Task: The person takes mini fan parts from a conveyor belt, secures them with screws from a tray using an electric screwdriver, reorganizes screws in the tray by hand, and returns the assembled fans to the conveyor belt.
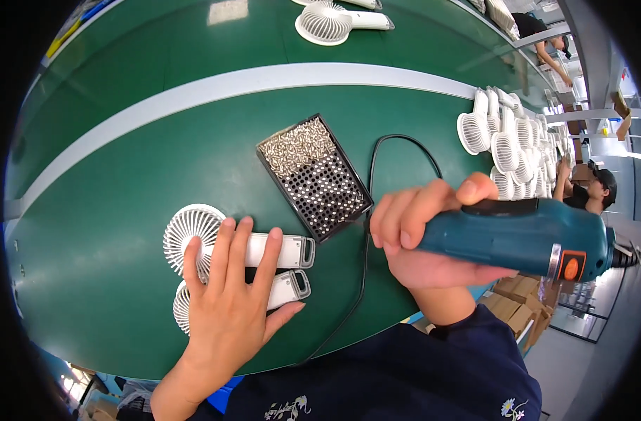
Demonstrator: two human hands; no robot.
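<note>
Nearest, at 7 o'clock, the left hand lies flat and spread, pressing two white handheld fans on the green table; they look light, hard plastic, best held at the handles. At 3 o'clock, the right hand clenches a teal electric screwdriver, probably heavier. Farther, at 12 o'clock, a black screw tray.

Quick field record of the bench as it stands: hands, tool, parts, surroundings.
left hand: left hand lies flat across two white handheld fans, side by side on the green table
right hand: right hand grips a teal electric screwdriver, raised above the table edge
cable: black cable runs across the table
screws: black screw tray beyond the fans
stock: heap of white fans at right
others: a person works at far right
</note>
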